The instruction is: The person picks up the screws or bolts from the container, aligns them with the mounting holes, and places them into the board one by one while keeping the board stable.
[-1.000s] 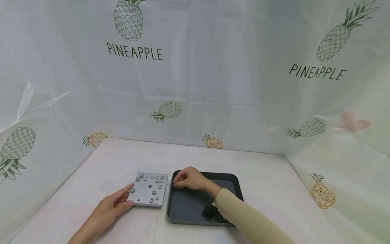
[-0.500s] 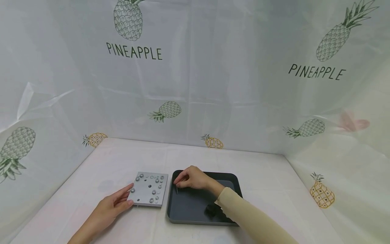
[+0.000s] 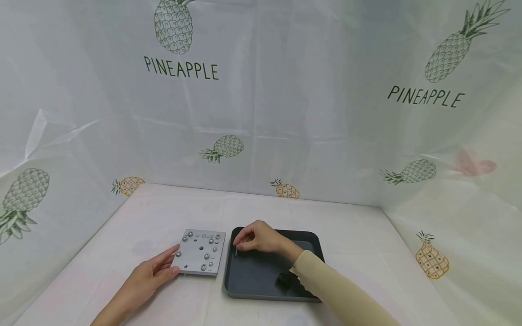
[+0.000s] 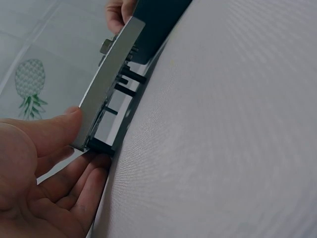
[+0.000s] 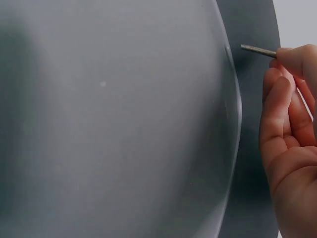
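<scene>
A square silver metal plate point(image 3: 200, 252) with several screw heads and holes lies left of the tray. My left hand point(image 3: 147, 280) grips its left edge; in the left wrist view the thumb is against the plate's edge and the fingers are below. Screw shanks and dark posts project from the plate's underside there. Over the left part of the dark grey tray point(image 3: 254, 283), my right hand point(image 3: 258, 237) pinches a thin screw point(image 5: 258, 50) between thumb and fingertips. Its threaded end sticks out, pointing down in the head view; its other end is hidden by the fingers.
A small black object point(image 3: 283, 280) sits in the tray near the right sleeve, its kind unclear. The white-covered table point(image 3: 183, 208) extends around plate and tray. Pineapple-printed sheeting point(image 3: 310, 108) hangs at the back and both sides.
My right hand has shifted slightly right and up, with the screw still pinched. The left hand and the plate have stayed in place.
</scene>
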Tool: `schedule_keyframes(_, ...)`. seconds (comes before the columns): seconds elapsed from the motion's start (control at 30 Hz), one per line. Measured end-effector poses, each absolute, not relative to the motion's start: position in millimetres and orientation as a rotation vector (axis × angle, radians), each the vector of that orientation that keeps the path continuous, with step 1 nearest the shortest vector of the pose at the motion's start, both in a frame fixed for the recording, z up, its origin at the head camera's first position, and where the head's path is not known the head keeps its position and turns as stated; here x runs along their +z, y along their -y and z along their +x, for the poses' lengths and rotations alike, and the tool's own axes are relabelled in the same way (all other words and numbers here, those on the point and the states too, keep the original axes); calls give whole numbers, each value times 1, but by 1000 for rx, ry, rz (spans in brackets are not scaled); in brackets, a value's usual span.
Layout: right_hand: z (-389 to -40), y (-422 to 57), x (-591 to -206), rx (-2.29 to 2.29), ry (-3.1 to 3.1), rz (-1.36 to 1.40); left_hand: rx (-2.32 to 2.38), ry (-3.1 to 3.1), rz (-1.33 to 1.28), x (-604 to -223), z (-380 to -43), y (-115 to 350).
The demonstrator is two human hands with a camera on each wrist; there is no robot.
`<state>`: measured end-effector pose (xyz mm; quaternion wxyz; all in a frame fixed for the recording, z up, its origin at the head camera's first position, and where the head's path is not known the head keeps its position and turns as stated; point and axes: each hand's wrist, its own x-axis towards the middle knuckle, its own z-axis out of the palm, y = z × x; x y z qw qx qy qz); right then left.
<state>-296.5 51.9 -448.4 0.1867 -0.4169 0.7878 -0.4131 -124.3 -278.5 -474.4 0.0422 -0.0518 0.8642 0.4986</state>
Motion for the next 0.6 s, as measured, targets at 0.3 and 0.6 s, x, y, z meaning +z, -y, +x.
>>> schedule_keyframes(0.3, -297, -56, -443, -1215, -2117, -1142, 1515, -2660, -148, -474, -123, 278)
schedule_keyframes(0.6, -298, -53, -433, -1191, -2049, -1163, 1538, -2636, -146, -470, -121, 277)
